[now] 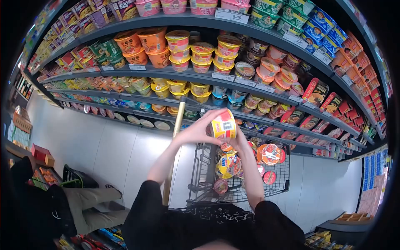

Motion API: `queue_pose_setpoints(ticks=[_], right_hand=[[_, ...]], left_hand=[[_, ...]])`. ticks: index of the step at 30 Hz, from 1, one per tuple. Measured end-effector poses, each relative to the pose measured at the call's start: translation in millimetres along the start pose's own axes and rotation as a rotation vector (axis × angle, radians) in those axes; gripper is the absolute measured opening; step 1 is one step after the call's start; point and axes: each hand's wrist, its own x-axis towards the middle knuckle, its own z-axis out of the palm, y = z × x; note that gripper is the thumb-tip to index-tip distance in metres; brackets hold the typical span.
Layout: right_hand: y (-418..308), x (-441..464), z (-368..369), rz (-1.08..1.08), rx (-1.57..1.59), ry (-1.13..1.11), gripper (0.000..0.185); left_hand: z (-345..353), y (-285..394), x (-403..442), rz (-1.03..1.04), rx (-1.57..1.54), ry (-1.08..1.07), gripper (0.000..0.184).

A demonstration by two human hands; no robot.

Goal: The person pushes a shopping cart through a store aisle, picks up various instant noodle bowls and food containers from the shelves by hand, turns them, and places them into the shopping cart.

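A yellow, red and white instant noodle cup is held up between my two hands, with a barcode facing me. My left hand wraps round its left side, thumb below and fingers toward the top. From the right and below, my right hand grips the same cup; part of its fingers is hidden behind it. Beneath my hands stands a wire shopping cart. In it lie several noodle bowls, among them a yellow bowl and an orange-rimmed bowl.
Curved shelves of instant noodles stretch across the front, with stacked yellow-lidded cups and orange tubs. A gold pole rises left of the cart. At the lower left stands another person near a black basket.
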Motion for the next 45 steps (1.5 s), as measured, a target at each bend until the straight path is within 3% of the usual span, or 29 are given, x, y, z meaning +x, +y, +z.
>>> queue_pose_setpoints(ticks=[2,3,5,7,8,10,12,13,15,17,18,20,23,29,31,32,33,35,37,39,41,43,45], right_hand=[[-21,13,22,-0.063,-0.266,-0.122,0.06],[-26,21,27,-0.106,-0.315,-0.189,0.061],[-42,36,41,-0.286,-0.784,-0.314,0.065],[-49,59,53,-0.321,-0.847,-0.307,0.071],[-59,73,61,-0.465,-0.985,-0.24,0.072],[-83,105,83,-0.867,-1.304,-0.003,0.066],[-111,140,111,-1.069,-1.552,0.264,0.073],[-124,162,115,-1.166,-1.664,0.28,0.074],[-147,200,121,-1.251,-1.89,0.279,0.075],[-163,220,133,-1.017,-2.1,0.379,0.074],[-169,231,134,-1.019,-2.099,0.377,0.074],[-181,249,132,-0.699,-2.223,0.298,0.082],[-183,268,123,-0.819,-2.255,0.397,0.078],[-187,295,104,-0.732,-2.28,0.373,0.086],[-176,317,80,-1.441,-2.154,0.594,0.085],[-171,278,102,-1.414,-2.058,0.559,0.068],[-174,229,127,-1.108,-1.919,0.381,0.063],[-147,198,104,-1.38,-1.718,0.298,0.064],[-96,150,64,-1.429,-1.494,0.191,0.051],[-31,79,18,-1.311,-1.45,0.156,0.037],[43,17,-51,-0.943,-1.427,0.167,0.039],[112,-58,-115,-0.553,-1.258,0.371,0.035],[150,-128,-167,-0.4,-1.277,0.59,0.033]], left_hand=[[7,-4,-13,-0.109,0.035,0.266,0.086],[7,-8,-19,-0.166,0.014,0.334,0.086],[12,-17,-23,-0.181,0.034,0.343,0.09],[22,-27,-26,-0.124,0.12,0.61,0.098],[23,-35,-28,-0.164,0.24,0.606,0.104],[24,-50,-35,-0.252,0.36,0.66,0.096],[31,-81,-46,-0.304,0.36,0.678,0.082],[36,-94,-51,-0.304,0.362,0.68,0.082],[41,-111,-59,-0.337,0.45,0.595,0.074],[43,-106,-58,-0.341,0.438,0.624,0.065],[44,-108,-58,-0.351,0.507,0.585,0.061],[47,-117,-59,-0.356,0.653,0.531,0.051],[49,-122,-61,-0.339,0.75,0.416,0.049],[53,-126,-62,-0.32,0.772,0.404,0.046],[54,-127,-62,-0.315,0.788,0.401,0.045],[54,-129,-62,-0.326,0.824,0.386,0.044],[54,-131,-62,-0.335,0.858,0.367,0.043],[53,-129,-61,-0.263,0.845,0.388,0.037],[51,-129,-60,-0.271,0.887,0.335,0.033],[51,-126,-59,-0.286,0.929,0.296,0.031],[51,-123,-60,-0.341,0.948,0.227,0.031],[55,-124,-60,-0.328,0.904,0.272,0.032],[63,-121,-59,-0.552,0.664,0.203,0.04]])
